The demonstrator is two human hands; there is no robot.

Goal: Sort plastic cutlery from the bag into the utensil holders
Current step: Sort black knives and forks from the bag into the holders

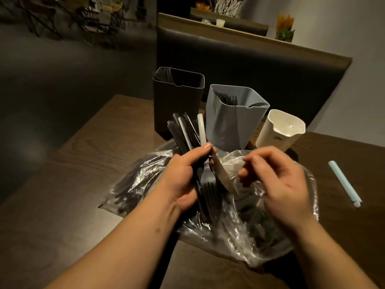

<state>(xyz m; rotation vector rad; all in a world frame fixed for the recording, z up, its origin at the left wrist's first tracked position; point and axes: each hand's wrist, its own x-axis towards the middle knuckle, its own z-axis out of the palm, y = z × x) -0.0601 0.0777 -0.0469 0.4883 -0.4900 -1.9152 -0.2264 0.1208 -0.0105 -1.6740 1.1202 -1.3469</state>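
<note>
My left hand (183, 176) grips a bundle of plastic cutlery (187, 132), mostly black pieces with a white knife among them, handles fanned upward and fork tines pointing down. My right hand (277, 180) hovers just right of the bundle, blurred, fingers loosely curled over the clear plastic bag (239, 226); nothing shows between its fingers. The bag lies crumpled on the wooden table (83, 167) with more dark cutlery inside. Behind stand three holders: a black one (177, 101) with dark cutlery, a grey one (233, 122) holding black forks, and a white one (281, 132) that looks empty.
A pale blue bag-sealing stick (344, 183) lies on the table at the right. A dark padded booth seat back (250, 59) rises behind the holders. Plants sit on ledges farther back.
</note>
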